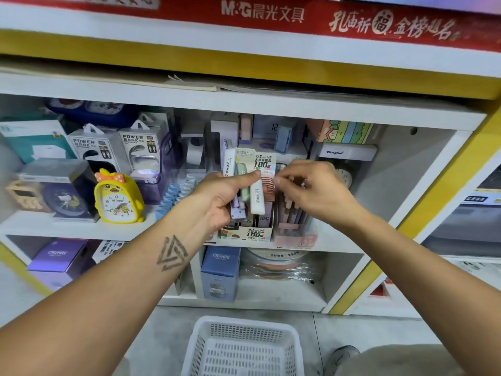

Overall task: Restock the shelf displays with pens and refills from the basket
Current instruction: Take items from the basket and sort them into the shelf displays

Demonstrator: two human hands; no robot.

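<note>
Half-seen bits around the shelf

The basket [242, 346] runs off the bottom edge; the right hand's [315, 188] fingertips blur together, and the left hand [217, 196] hides the lower ends of its refill tubes [257, 196].

Bright, even shop light, with wide-angle bending at the edges

We see soft overhead light and only faint shadows inside the shelf [244, 104] cubbies; the right hand [314, 185] is smeared by motion blur, the shelf boards bow toward the frame edges, the far corners go soft, and the plastic-wrapped packs on the lower level show mild glare.
</note>
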